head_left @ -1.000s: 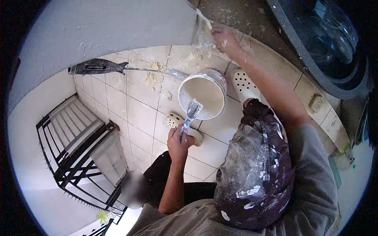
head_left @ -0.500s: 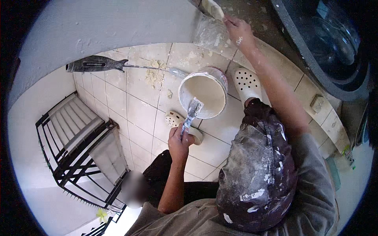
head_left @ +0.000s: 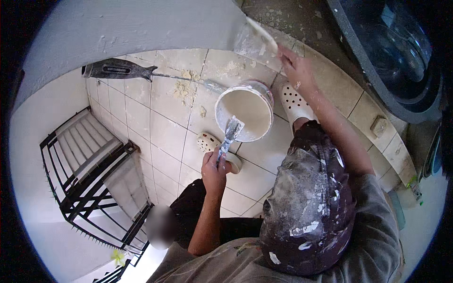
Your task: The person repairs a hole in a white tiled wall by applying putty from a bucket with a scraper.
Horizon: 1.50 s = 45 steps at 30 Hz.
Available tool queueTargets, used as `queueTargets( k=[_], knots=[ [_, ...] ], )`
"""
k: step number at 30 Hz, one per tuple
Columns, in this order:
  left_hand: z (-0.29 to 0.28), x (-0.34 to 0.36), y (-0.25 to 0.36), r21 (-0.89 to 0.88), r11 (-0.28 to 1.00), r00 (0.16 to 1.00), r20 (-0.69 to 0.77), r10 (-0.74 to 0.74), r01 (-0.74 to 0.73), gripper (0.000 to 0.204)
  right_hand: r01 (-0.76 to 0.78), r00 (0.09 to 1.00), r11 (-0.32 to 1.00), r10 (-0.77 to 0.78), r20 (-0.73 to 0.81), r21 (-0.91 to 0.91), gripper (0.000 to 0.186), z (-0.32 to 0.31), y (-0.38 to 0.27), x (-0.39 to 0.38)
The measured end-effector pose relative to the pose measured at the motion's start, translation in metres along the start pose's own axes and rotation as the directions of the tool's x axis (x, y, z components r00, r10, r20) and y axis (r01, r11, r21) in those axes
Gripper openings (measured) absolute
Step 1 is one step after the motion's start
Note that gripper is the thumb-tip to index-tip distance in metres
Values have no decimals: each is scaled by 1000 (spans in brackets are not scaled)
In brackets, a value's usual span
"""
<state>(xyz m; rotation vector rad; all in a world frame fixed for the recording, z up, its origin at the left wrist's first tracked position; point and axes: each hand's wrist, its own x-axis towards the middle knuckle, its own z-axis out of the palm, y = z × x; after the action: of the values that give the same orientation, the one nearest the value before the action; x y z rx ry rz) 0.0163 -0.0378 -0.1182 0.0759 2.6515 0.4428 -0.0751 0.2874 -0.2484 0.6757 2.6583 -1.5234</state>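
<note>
My left hand (head_left: pixel 213 170) is closed round the handle of a paint-spattered putty knife (head_left: pixel 230 134), whose crusted blade lies over the near rim of a bucket (head_left: pixel 220 106) of off-white paste. My right hand (head_left: pixel 297 70) grips a pale, thin-edged scraper (head_left: pixel 262 29) against the lower edge of a grey-white wall (head_left: pixel 132 26), beside a pale smeared patch. Left of the bucket, a dusty long-handled mixer tool (head_left: pixel 108 70) lies along the wall's base, with crumbs of pale material (head_left: pixel 183 89) on the tiles near it.
My white perforated clogs (head_left: pixel 296 104) flank the bucket on the tiled floor (head_left: pixel 167 122). A dark basin (head_left: pixel 387 56) is at upper right, above a tiled ledge (head_left: pixel 349 94) bearing a small block (head_left: pixel 379 125). A black metal railing (head_left: pixel 80 198) with steps is at left.
My right hand moved up and right, then came down again with the scraper. My left hand and the putty knife stay nearly still at the bucket.
</note>
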Motion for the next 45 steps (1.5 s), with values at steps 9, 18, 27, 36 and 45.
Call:
queueTargets(
  k=[9, 18, 27, 36, 45],
  knots=[
    [-1, 1, -1, -2, 1000, 1000, 7, -7, 7, 30, 220, 964, 968, -234, 124, 118, 29, 40, -23, -2],
    [2, 0, 5, 1, 998, 997, 33, -69, 69, 30, 126, 992, 991, -126, 2, 42, 32, -9, -7, 3],
    [2, 1, 5, 26, 1000, 1000, 11, 12, -12, 30, 168, 957, 983, -180, 226, 70, 32, 4, -51, 5],
    [-6, 0, 9, -7, 998, 998, 22, -64, 64, 30, 106, 986, 993, -98, 137, -46, 31, -32, -38, 15],
    [0, -2, 1, 7, 1000, 1000, 7, 9, -9, 30, 240, 922, 970, -214, 324, -43, 33, 26, -18, 25]
  ],
)
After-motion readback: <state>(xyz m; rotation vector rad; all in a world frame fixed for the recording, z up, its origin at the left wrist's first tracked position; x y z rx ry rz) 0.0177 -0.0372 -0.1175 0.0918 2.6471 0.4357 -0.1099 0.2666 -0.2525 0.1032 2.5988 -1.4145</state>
